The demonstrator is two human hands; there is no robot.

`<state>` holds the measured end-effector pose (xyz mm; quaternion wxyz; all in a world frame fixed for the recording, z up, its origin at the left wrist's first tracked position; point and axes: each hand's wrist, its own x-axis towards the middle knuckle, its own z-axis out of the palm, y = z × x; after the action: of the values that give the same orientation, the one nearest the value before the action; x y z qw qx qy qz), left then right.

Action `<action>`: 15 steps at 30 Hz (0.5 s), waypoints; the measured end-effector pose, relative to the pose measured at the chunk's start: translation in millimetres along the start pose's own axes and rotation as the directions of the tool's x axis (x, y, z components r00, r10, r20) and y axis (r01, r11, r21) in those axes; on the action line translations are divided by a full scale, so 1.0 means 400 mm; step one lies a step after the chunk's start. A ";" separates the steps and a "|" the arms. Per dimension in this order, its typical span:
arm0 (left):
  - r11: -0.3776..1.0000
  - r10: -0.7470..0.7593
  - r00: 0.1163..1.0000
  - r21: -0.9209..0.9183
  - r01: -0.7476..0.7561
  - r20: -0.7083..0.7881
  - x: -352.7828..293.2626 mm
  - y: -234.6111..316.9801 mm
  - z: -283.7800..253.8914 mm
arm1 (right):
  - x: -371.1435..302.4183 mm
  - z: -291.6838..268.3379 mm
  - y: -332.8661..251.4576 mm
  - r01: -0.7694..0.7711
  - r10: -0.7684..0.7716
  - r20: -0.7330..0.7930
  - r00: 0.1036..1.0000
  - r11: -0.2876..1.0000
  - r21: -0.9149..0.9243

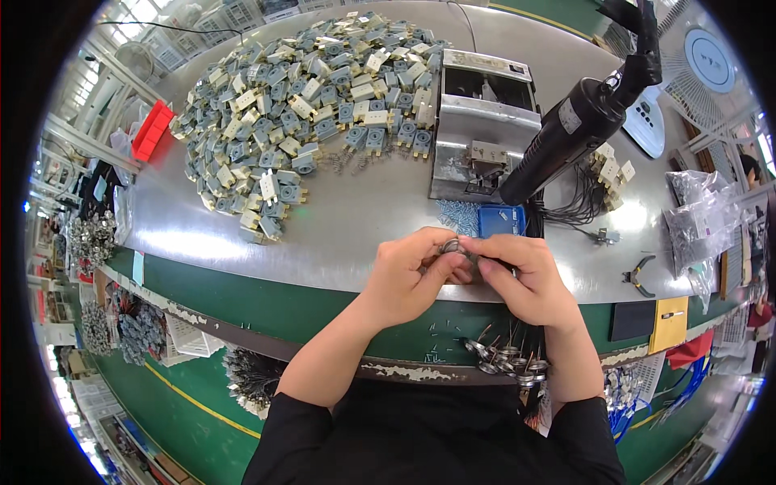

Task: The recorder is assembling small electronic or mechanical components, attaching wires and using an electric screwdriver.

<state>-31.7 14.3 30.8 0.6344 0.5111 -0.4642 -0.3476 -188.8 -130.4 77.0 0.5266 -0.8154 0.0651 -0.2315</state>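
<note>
Both hands meet above the front edge of the metal tabletop. My left hand [408,279] is closed around a small round metal part [452,246], its thumb and fingers curled about the rim. My right hand [529,279] pinches at the same part from the other side, thumb and forefinger close together. A dark piece, perhaps a cable, shows under the right fingers, which partly hide it. Just beyond the hands lie a blue tray [501,220] and a heap of small screws [458,217]. Several similar round metal parts with wires [509,360] lie at the bench's near edge.
A large pile of grey and cream switch-like blocks [311,101] covers the far left. Past the hands stand a metal machine [485,121] and a black cylindrical tool [558,137]. Pliers [639,276], a plastic bag [702,218] and black cables [570,202] lie right. A red bin [152,131] stands left.
</note>
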 end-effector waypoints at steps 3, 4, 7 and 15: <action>0.991 -0.049 0.999 -0.123 0.050 0.010 0.008 -0.010 -0.001 | -0.001 -0.010 0.001 -0.004 0.004 0.011 1.000 1.000 -0.018; 0.977 -0.092 0.993 -0.185 0.105 0.076 0.010 -0.010 -0.004 | 0.000 -0.007 0.001 -0.004 0.004 0.010 1.000 1.000 -0.018; 0.954 -0.161 0.965 -0.216 0.206 0.206 0.005 -0.003 -0.016 | 0.002 -0.004 0.004 -0.029 0.029 0.018 0.999 1.000 -0.003; 0.862 -0.241 0.849 -0.298 0.410 0.470 0.003 -0.006 -0.059 | 0.018 -0.037 -0.009 -0.015 0.013 0.188 0.982 1.000 0.009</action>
<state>-9.0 20.2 27.8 0.5388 0.3617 -0.4152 -0.6375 -189.5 -143.6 87.5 0.5363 -0.8303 0.0198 -0.1502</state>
